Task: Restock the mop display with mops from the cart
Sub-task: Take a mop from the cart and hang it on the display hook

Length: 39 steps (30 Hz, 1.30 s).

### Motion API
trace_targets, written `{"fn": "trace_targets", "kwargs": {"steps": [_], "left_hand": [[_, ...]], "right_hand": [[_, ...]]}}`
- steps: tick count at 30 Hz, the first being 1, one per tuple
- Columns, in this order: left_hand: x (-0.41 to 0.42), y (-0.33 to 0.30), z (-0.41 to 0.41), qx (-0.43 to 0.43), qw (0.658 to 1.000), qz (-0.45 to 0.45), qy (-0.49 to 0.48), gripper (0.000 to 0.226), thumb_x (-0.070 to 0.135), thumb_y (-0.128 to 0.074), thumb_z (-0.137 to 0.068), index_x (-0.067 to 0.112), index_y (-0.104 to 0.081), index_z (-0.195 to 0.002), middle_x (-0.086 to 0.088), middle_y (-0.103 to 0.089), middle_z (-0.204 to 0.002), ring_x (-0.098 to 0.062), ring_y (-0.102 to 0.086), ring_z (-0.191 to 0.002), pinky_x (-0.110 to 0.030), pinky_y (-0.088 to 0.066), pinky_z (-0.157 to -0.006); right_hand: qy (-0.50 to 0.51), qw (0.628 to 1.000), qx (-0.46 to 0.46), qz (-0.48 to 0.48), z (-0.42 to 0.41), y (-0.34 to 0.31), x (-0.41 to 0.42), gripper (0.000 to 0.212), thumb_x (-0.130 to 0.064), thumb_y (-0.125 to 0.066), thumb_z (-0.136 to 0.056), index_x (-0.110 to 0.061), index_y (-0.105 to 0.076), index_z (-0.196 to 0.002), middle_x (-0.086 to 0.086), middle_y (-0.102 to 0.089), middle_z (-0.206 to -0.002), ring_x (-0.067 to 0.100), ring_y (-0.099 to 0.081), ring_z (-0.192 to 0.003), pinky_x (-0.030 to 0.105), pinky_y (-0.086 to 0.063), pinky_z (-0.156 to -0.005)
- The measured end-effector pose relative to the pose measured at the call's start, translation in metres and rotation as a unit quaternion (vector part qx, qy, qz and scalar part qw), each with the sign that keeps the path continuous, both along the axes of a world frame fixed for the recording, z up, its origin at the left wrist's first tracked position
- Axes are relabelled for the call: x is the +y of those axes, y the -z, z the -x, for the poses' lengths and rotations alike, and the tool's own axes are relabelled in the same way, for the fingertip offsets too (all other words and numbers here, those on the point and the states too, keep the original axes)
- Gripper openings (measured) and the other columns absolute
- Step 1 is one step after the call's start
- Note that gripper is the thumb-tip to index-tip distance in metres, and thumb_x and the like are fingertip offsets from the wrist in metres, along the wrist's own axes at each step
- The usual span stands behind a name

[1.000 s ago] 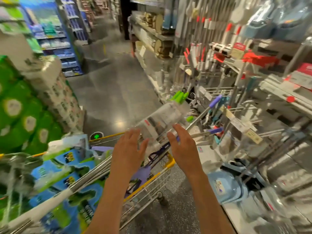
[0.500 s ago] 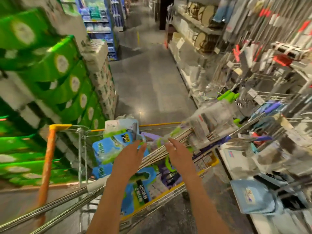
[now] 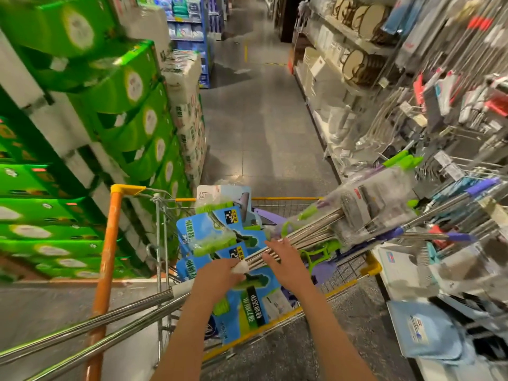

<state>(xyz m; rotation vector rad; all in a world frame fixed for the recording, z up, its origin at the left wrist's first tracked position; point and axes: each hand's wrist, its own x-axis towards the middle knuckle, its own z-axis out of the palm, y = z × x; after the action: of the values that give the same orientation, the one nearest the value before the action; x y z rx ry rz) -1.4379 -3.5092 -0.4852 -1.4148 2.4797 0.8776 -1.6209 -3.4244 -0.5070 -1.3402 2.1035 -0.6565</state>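
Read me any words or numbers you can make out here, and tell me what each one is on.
"2": yellow-and-black tag on a blue mop package in the cart.
Black strip of Chinese characters on the nearest blue package: too blurred to read.
Shelf price tags and green boxes: blurred, unreadable.

The mop poles [image 3: 299, 237] are smooth, shiny metal with heads wrapped in clear glossy plastic film [image 3: 368, 207], above glossy printed card packs [image 3: 247, 295] in a wire-metal cart [image 3: 354, 273] on a polished grey floor [image 3: 261, 127].
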Motion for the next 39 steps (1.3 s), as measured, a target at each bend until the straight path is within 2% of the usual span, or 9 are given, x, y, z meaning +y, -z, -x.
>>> {"fn": "trace_targets", "kwargs": {"steps": [4,11,14,17,20,25,29,35,39], "left_hand": [[-0.004,-0.016,-0.005,0.009,0.999,0.030,0.027,0.043,0.048,-0.060,-0.095,0.036,-0.060,-0.136,0.005,-0.067,-0.126,-0.018,-0.063,-0.112,-0.033,-0.049,-0.086],[-0.012,-0.063,-0.003,0.005,0.988,0.113,0.102,0.028,0.049,-0.056,-0.097,0.026,-0.067,-0.107,0.001,-0.068,-0.103,-0.024,-0.065,-0.099,-0.034,-0.046,-0.074],[-0.013,-0.079,-0.003,0.013,0.986,0.121,0.115,0.025,0.048,-0.058,-0.096,0.026,-0.067,-0.105,0.002,-0.067,-0.097,-0.022,-0.064,-0.094,-0.034,-0.045,-0.072],[-0.016,-0.094,-0.004,0.040,0.984,0.122,0.120,0.019,0.047,-0.060,-0.095,0.030,-0.064,-0.098,0.009,-0.059,-0.086,-0.017,-0.060,-0.087,-0.031,-0.040,-0.067],[-0.020,-0.111,-0.006,0.048,0.982,0.133,0.121,0.025,0.049,-0.060,-0.094,0.032,-0.069,-0.109,0.011,-0.066,-0.094,-0.014,-0.062,-0.088,-0.033,-0.048,-0.071],[-0.028,-0.133,-0.012,0.059,0.974,0.195,0.102,0.026,0.051,-0.061,-0.090,0.037,-0.069,-0.111,0.013,-0.071,-0.095,-0.010,-0.063,-0.084,-0.029,-0.051,-0.072],[-0.032,-0.146,-0.018,0.076,0.966,0.235,0.071,0.033,0.055,-0.063,-0.086,0.046,-0.067,-0.118,0.014,-0.072,-0.099,-0.011,-0.064,-0.088,-0.027,-0.048,-0.070],[-0.034,-0.156,-0.038,0.112,0.908,0.404,0.005,0.027,0.057,-0.065,-0.080,0.033,-0.077,-0.087,0.008,-0.071,-0.072,-0.017,-0.064,-0.064,-0.024,-0.035,-0.056],[-0.036,-0.157,-0.060,0.321,0.848,0.423,-0.009,0.031,0.042,-0.061,-0.086,0.017,-0.080,-0.091,-0.002,-0.077,-0.084,-0.024,-0.071,-0.079,-0.037,-0.052,-0.075]], "right_hand": [[-0.033,0.997,0.067,0.013,0.005,0.000,-0.008,0.045,-0.046,-0.051,-0.102,-0.029,-0.055,-0.143,-0.002,-0.044,-0.154,0.021,-0.014,-0.154,0.044,0.002,-0.123],[-0.062,0.986,0.129,0.080,0.025,-0.023,-0.012,0.046,-0.065,-0.059,-0.086,-0.031,-0.065,-0.118,-0.009,-0.060,-0.130,0.016,-0.035,-0.145,0.043,0.010,-0.122],[-0.055,0.979,0.147,0.133,0.030,-0.034,-0.012,0.047,-0.064,-0.067,-0.080,-0.026,-0.071,-0.109,-0.008,-0.068,-0.106,0.018,-0.058,-0.115,0.043,-0.007,-0.122],[-0.039,0.969,0.141,0.198,0.031,-0.046,-0.013,0.055,-0.068,-0.066,-0.073,-0.021,-0.076,-0.099,-0.004,-0.069,-0.087,0.024,-0.061,-0.093,0.033,-0.027,-0.098],[-0.021,0.961,0.143,0.237,0.027,-0.062,-0.015,0.044,-0.059,-0.068,-0.073,-0.023,-0.077,-0.096,-0.004,-0.067,-0.085,0.024,-0.058,-0.088,0.028,-0.023,-0.083],[-0.004,0.952,0.141,0.270,0.018,-0.085,-0.020,0.054,-0.068,-0.062,-0.073,-0.025,-0.078,-0.101,-0.007,-0.068,-0.090,0.015,-0.055,-0.093,0.026,-0.020,-0.091],[0.003,0.951,0.128,0.282,0.012,-0.098,-0.027,0.043,-0.058,-0.075,-0.075,-0.025,-0.078,-0.103,-0.009,-0.070,-0.095,0.014,-0.055,-0.099,0.027,-0.020,-0.095],[-0.004,0.954,0.105,0.281,-0.004,-0.117,-0.056,0.036,-0.049,-0.079,-0.078,-0.025,-0.078,-0.106,-0.012,-0.065,-0.090,0.010,-0.051,-0.095,0.025,-0.019,-0.091],[-0.035,0.958,0.078,0.274,-0.021,-0.122,-0.076,0.032,-0.047,-0.078,-0.080,-0.025,-0.078,-0.103,-0.007,-0.068,-0.087,0.016,-0.055,-0.095,0.023,-0.018,-0.083]]}}
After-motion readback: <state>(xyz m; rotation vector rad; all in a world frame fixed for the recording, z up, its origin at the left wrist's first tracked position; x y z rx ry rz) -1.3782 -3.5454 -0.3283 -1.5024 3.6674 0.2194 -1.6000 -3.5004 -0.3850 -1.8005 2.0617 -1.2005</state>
